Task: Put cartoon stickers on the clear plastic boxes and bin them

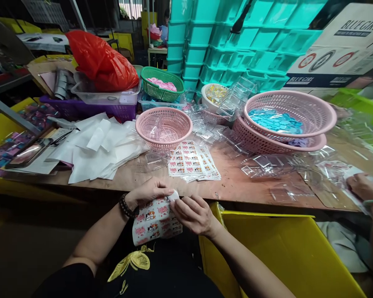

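My left hand (pixel 149 192) and my right hand (pixel 193 214) are both closed on a sticker sheet (pixel 153 219) printed with small pink and cartoon labels, held over my lap just below the table's front edge. The fingertips of both hands pinch the sheet's upper corner, where a white bit sticks up. A dark bead bracelet (pixel 126 205) circles my left wrist. More of the same sticker sheets (pixel 191 161) lie on the wooden table (pixel 236 182) straight ahead.
A small pink basket (pixel 163 127) holds clear plastic cases; two stacked pink baskets (pixel 286 120) hold blue pieces. White papers (pixel 96 149) lie left, clear cases (pixel 267 165) right. A yellow bin (pixel 282 252) stands beside my right arm. Another person's hand (pixel 362 186) works at the far right.
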`<action>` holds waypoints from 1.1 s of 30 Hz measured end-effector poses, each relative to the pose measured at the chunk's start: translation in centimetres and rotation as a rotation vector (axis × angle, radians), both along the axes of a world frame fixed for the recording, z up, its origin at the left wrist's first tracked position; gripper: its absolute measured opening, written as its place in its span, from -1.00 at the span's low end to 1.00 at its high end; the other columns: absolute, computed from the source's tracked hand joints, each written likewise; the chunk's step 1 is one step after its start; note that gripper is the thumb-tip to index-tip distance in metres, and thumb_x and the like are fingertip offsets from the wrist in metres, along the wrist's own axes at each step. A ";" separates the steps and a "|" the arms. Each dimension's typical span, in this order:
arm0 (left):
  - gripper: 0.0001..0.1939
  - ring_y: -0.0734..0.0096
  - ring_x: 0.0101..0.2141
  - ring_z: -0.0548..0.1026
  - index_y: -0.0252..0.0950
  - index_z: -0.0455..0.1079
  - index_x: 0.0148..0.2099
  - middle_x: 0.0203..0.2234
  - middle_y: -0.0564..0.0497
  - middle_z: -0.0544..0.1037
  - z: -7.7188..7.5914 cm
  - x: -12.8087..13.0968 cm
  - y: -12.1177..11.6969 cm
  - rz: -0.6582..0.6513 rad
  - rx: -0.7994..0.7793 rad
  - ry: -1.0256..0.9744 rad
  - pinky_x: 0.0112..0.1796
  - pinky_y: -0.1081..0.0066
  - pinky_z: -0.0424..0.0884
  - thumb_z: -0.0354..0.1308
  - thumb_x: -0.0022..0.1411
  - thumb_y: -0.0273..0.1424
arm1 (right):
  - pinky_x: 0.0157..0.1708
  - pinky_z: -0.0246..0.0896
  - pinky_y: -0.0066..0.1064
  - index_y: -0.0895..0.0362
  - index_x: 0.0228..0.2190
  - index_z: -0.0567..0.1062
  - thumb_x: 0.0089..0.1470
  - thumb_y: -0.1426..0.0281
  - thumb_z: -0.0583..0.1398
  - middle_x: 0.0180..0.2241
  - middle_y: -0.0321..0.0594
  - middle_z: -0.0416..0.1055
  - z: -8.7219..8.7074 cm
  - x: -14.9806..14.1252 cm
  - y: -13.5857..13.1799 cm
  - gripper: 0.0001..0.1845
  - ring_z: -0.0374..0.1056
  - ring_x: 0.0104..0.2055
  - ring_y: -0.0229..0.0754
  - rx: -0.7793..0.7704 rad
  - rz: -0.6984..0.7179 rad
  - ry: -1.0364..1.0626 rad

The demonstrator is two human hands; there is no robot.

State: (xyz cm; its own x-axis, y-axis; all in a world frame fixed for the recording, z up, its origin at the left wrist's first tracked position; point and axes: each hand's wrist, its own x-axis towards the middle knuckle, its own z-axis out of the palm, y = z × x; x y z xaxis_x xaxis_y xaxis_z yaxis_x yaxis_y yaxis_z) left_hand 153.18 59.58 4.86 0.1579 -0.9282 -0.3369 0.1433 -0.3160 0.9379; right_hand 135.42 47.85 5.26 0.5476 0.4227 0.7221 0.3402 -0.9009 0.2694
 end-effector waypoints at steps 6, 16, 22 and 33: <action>-0.66 0.43 -0.40 0.41 -0.33 0.51 -0.26 -0.42 0.01 0.54 1.1 3.2 2.8 0.214 -0.119 -0.145 -0.37 0.47 0.30 0.30 0.08 -0.13 | -0.34 0.42 -0.36 -0.03 -0.06 0.55 0.20 0.51 0.22 -0.29 -0.22 0.52 -0.3 1.2 -1.0 -0.69 0.46 -0.29 -0.21 0.995 -0.044 -0.082; -0.63 0.33 -0.60 0.39 -0.26 0.48 -0.38 -0.67 0.02 0.47 -0.6 8.2 2.7 0.512 0.095 -0.378 -0.50 0.39 0.20 0.11 0.15 -0.05 | 0.12 0.34 0.00 -0.06 0.42 -0.27 0.26 0.48 0.13 0.19 -0.03 0.40 -5.4 12.3 -5.2 -0.09 0.35 0.21 0.03 0.573 -0.249 0.037; -0.51 0.19 -0.43 0.51 -0.24 0.47 -0.48 -0.62 -0.03 0.51 -1.7 8.0 -0.9 0.461 0.101 -0.421 -0.38 0.35 0.32 0.14 0.20 0.07 | 0.13 0.33 0.00 0.00 0.41 -0.34 0.25 0.51 0.08 0.06 -0.05 0.51 -6.4 12.7 -4.3 -0.08 0.39 0.17 -0.02 0.617 -0.166 0.127; -0.29 0.25 -0.13 0.56 -0.35 0.35 0.11 -0.15 -0.15 0.61 -3.7 4.4 0.3 0.456 -0.224 0.193 0.00 0.25 0.38 0.47 -0.02 -0.17 | 0.02 0.40 -0.17 0.02 0.40 -0.24 0.05 -0.01 0.28 0.06 0.03 0.42 -3.3 10.3 -2.0 0.16 0.47 -0.01 -0.06 1.773 -0.191 0.208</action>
